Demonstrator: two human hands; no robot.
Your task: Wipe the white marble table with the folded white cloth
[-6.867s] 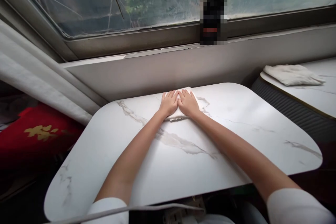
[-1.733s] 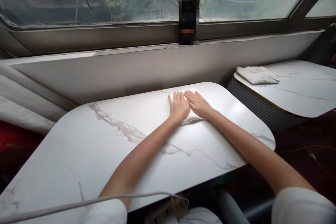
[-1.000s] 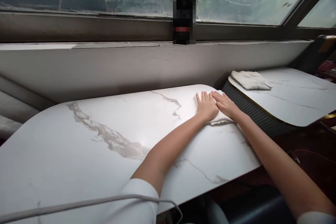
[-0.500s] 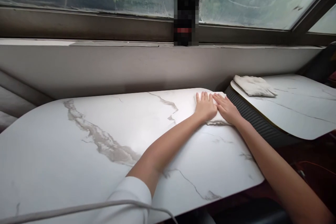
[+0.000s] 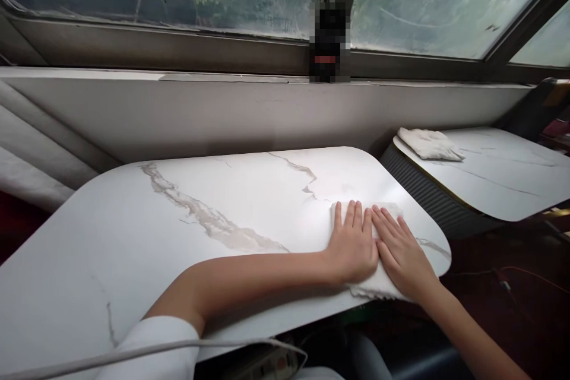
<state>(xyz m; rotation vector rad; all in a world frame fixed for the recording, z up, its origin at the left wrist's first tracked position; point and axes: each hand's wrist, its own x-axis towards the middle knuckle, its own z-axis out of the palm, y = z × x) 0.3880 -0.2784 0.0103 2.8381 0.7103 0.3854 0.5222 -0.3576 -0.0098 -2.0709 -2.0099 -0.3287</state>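
A white cloth (image 5: pixel 374 288) lies folded on the white marble-patterned table (image 5: pixel 249 202), close to its right end and front edge. My left hand (image 5: pixel 353 249) presses flat on the cloth, fingers stretched forward and slightly apart. Beside it, my right hand (image 5: pixel 403 255) also rests flat on the cloth, its fingers pointing away to the left. The two hands touch along their thumb sides. Much of the cloth is covered by them.
A second marbled table (image 5: pixel 499 178) stands to the right with another folded white cloth (image 5: pixel 431 143) on it. Behind runs a low wall (image 5: pixel 200 113) under windows. A grey cable (image 5: pixel 133 355) crosses the foreground. A thin orange cord (image 5: pixel 528 271) lies at the right.
Both hands and the cloth under them have slid from the table's far right corner toward the front edge. My left elbow bends more, and the view has shifted slightly.
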